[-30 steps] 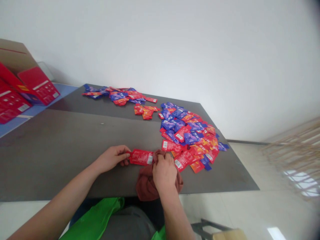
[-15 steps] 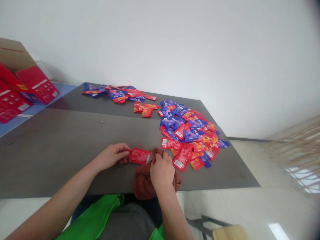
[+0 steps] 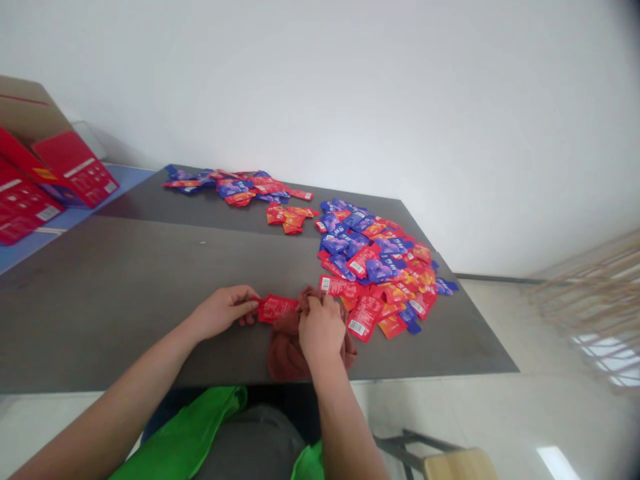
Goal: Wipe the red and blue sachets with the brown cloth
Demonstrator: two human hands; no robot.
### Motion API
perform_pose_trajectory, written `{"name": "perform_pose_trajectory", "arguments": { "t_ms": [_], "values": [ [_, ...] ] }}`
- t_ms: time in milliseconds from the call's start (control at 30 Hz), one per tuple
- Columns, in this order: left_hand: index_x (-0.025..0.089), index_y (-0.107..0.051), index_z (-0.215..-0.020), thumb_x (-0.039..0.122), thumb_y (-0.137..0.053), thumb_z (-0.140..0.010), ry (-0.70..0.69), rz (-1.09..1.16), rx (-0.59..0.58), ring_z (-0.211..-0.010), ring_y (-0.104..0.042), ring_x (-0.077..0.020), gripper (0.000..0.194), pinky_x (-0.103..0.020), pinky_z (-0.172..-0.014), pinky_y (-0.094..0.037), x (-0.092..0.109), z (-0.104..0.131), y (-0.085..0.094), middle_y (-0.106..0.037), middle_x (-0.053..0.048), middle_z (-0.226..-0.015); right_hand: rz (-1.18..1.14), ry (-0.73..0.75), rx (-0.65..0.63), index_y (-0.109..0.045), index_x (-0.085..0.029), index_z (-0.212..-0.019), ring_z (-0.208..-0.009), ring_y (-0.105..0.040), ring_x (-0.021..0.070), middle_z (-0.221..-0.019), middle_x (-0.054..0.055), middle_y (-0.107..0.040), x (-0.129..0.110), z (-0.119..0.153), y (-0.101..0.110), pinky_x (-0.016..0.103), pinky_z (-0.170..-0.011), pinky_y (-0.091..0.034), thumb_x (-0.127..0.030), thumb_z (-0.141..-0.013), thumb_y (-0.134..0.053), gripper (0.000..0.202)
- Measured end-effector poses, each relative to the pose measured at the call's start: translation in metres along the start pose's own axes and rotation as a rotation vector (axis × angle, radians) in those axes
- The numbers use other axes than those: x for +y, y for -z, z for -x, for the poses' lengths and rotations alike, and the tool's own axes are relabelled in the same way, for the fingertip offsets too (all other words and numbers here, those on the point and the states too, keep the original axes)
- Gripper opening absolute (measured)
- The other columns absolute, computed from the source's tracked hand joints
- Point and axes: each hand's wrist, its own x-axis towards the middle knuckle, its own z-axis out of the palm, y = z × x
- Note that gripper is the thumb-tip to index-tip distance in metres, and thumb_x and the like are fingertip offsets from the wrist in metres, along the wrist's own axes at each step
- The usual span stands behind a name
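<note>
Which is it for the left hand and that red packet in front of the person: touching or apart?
Touching. The head view shows the left hand pinching the red packet by its left end.

Pouches (image 3: pixel 383 269), boxes (image 3: pixel 86 175): print too blurred to read.

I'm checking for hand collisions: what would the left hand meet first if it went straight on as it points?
Beyond the red packet it pinches, the left hand would probably meet the brown cloth first, though depth is uncertain in this view.
</note>
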Motion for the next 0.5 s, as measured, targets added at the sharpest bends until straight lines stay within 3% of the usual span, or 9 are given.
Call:
{"name": "perform_pose_trajectory", "arguments": {
  "t_ms": [67,133,233,300,500],
  "values": [
    [0.019,-0.062,-0.091,0.043,-0.059,-0.088,-0.003,0.028,-0.008,-0.064,-0.065,-0.016,0.025,-0.027,-0.06,-0.05,-0.002,0.0,0.002,-0.071,-0.001,-0.072,0.011,-0.016,0.025,-0.067,-0.022,-0.113,-0.102,-0.056,0.0265,-0.111,0.011,-0.061,0.004,-0.002,0.009,0.037,-0.083,-0.047,-0.024,-0.096,-0.055,0.02],
    [0.018,-0.062,-0.091,0.044,-0.059,-0.087,-0.004,0.058,-0.016,-0.063,-0.065,-0.0157,0.026,-0.027,-0.059,-0.05,-0.003,0.0,0.003,-0.07,0.0,-0.072,-0.034,0.054,0.051,-0.066,-0.024,-0.111,-0.103,-0.056,0.0259,-0.113,0.009,-0.06,-0.007,0.001,0.016,0.036,-0.083,-0.047,-0.025,-0.094,-0.058,0.019],
    [0.018,-0.063,-0.091,0.043,-0.061,-0.086,-0.024,0.085,-0.011,-0.063,-0.064,-0.015,0.026,-0.026,-0.059,-0.049,-0.002,-0.001,0.003,-0.069,0.0,-0.072,-0.133,0.246,0.034,-0.065,-0.028,-0.109,-0.103,-0.055,0.0245,-0.114,0.005,-0.06,-0.035,0.013,0.012,0.033,-0.08,-0.048,-0.032,-0.091,-0.064,0.018],
    [0.018,-0.064,-0.09,0.043,-0.061,-0.086,-0.029,0.064,-0.002,-0.063,-0.064,-0.015,0.026,-0.026,-0.058,-0.049,0.0,0.0,0.002,-0.069,0.0,-0.072,-0.147,0.282,-0.016,-0.065,-0.028,-0.105,-0.102,-0.055,0.0241,-0.111,0.004,-0.06,-0.044,0.019,0.004,0.032,-0.078,-0.048,-0.032,-0.091,-0.065,0.015],
    [0.019,-0.062,-0.09,0.043,-0.063,-0.08,0.02,0.106,0.032,-0.062,-0.067,-0.0159,0.026,-0.027,-0.058,-0.051,0.002,0.001,0.001,-0.07,0.0,-0.074,-0.077,0.104,-0.043,-0.067,-0.027,-0.108,-0.105,-0.054,0.0255,-0.115,0.007,-0.06,-0.01,0.012,0.001,0.034,-0.082,-0.048,-0.028,-0.092,-0.061,0.017]
  ]
}}
